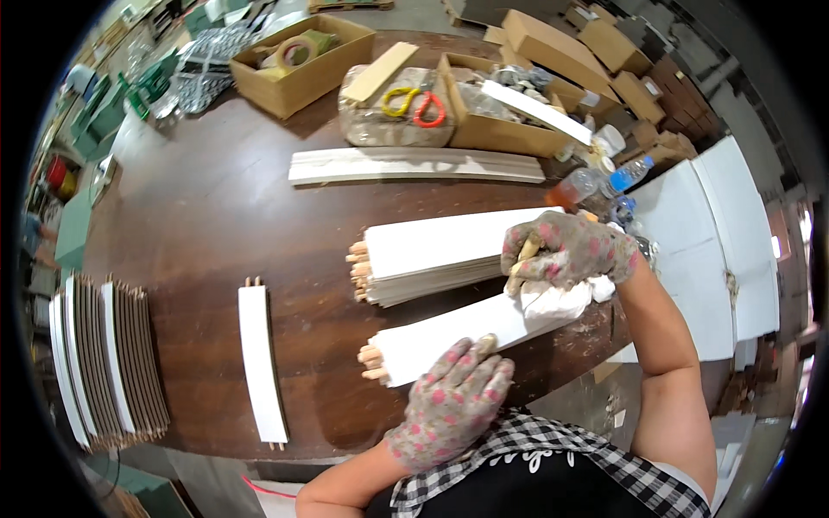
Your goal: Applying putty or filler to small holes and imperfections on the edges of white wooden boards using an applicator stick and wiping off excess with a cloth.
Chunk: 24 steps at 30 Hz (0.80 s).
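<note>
- Left hand (453, 401), gloved, rests flat and open on the near white-wrapped stick bundle (458, 332), pinning it to the tabletop (216, 216).
- Right hand (566, 250), gloved, is closed around a wooden stick (521, 259) at the bundle's far end, beside a crumpled white cloth (553, 302).
- Larger stack of wrapped sticks (440, 250) lies just behind, near the bundle.
- Single wrapped strip (262, 363) lies apart, close to the tabletop's near edge.
- Risk, judged: the bundle overhangs the right edge; easing the left hand's pressure could let it slide off, loose sticks spilling from the wrap.
</note>
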Available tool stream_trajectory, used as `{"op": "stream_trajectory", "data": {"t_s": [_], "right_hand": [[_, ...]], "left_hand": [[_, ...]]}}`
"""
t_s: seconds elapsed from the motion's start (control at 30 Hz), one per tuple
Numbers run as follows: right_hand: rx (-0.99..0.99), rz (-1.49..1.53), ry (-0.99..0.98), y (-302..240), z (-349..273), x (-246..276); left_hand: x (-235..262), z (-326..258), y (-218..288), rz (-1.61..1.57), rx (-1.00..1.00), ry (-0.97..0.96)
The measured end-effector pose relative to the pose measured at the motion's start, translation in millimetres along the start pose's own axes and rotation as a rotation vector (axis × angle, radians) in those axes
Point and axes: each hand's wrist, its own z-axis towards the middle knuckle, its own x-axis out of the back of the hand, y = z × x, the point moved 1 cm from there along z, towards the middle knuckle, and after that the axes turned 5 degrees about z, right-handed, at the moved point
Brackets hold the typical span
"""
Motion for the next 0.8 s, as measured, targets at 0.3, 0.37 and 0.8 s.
{"op": "stream_trajectory", "data": {"t_s": [0.3, 0.37, 0.8], "right_hand": [[-0.311, -0.294, 0.542, 55, -112, 50], [0.129, -0.006, 0.920, 67, -109, 28], [0.111, -0.590, 1.324, 109, -90, -31]], "left_hand": [[5, 6, 5, 0.085, 0.006, 0.000], [3, 10, 6, 0.075, -0.012, -0.020], [13, 9, 17, 0.168, 0.064, -0.009]]}}
